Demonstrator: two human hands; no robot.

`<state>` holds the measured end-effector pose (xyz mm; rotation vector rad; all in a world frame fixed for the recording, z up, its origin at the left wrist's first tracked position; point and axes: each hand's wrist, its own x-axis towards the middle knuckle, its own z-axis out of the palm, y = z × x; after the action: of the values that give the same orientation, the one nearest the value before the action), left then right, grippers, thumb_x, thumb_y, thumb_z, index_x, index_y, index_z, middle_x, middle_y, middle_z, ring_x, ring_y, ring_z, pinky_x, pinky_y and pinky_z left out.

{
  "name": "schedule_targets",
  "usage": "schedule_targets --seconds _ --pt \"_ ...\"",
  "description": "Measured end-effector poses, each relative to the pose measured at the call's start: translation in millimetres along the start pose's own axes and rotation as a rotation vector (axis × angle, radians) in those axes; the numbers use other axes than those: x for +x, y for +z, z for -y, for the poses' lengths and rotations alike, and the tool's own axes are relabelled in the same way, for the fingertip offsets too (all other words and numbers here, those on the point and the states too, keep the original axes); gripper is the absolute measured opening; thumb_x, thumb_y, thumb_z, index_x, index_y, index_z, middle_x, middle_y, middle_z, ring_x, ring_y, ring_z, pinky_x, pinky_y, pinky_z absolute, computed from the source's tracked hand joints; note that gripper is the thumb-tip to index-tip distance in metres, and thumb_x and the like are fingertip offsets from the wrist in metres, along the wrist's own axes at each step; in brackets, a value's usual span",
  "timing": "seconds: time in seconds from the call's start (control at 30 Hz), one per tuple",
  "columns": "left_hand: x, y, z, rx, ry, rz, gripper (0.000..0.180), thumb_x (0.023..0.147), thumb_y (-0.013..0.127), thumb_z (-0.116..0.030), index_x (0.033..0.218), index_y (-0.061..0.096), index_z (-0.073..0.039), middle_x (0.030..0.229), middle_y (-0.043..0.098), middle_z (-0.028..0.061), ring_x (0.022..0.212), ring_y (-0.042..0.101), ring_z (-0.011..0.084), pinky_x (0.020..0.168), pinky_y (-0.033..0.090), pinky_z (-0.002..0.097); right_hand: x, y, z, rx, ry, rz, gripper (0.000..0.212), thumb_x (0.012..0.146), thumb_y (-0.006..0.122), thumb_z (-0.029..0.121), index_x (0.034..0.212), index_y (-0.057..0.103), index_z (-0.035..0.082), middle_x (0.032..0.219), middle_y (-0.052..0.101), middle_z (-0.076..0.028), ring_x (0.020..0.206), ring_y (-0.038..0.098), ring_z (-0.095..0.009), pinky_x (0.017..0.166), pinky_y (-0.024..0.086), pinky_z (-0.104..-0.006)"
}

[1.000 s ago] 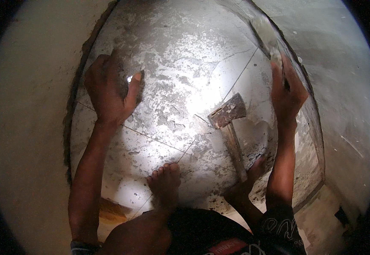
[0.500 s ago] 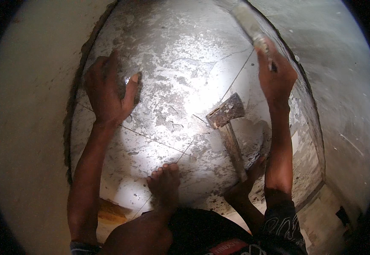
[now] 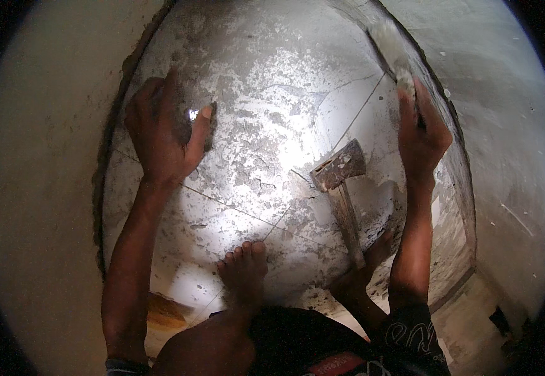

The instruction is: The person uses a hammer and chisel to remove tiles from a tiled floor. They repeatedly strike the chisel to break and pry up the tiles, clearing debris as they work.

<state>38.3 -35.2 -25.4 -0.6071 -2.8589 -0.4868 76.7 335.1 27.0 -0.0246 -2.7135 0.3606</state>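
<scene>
Wooden-handled hatchet (image 3: pixel 344 212) is laid on stained floor (image 3: pixel 253 81); blurred pale flat tool (image 3: pixel 390 49) is gripped by right hand (image 3: pixel 426 139); left hand (image 3: pixel 164 141) is spread wide, contents can't be told.

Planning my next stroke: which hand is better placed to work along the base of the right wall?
Right, I'd judge: the right hand grips a blurred pale tool near the right wall, while the left hand is across the floor, near the left wall.

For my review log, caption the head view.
Right hand gripping a pale, blurred tool; rusty, wooden-handled hatchet lying on blotched grey floor.
</scene>
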Motion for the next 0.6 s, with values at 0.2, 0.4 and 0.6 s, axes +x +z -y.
schedule_targets --seconds 0.2,0.4,0.6 --pt "0 -2 -3 0.079 -0.015 0.038 0.066 0.088 0.064 -0.037 0.141 0.043 -0.002 0.128 0.043 0.0261 0.118 0.042 0.04 0.098 0.033 0.0547 14 2 1 0.015 -0.076 -0.013 0.031 0.087 0.073 0.013 0.117 0.069 0.004 0.103 0.073 -0.014 0.085 0.071 -0.014 0.074 0.056 -0.0278" --pt "5 3 -7 0.026 0.016 -0.02 0.066 0.089 0.064 -0.037 0.141 0.043 -0.002 0.129 0.043 0.0263 0.117 0.043 0.0403 0.097 0.034 0.0553 19 9 -17 -0.022 -0.164 -0.084 0.029 0.089 0.071 0.018 0.115 0.067 0.008 0.09 0.072 -0.013 0.075 0.071 -0.023 0.069 0.055 -0.0324" --pt "-2 0 0 0.066 -0.003 0.0 0.067 0.089 0.064 -0.038 0.142 0.042 -0.003 0.129 0.043 0.0257 0.118 0.041 0.0396 0.096 0.034 0.0542 5 -1 -5 0.049 -0.059 -0.038 0.028 0.09 0.069 0.018 0.117 0.067 0.01 0.093 0.072 -0.012 0.079 0.072 -0.023 0.071 0.056 -0.0347"
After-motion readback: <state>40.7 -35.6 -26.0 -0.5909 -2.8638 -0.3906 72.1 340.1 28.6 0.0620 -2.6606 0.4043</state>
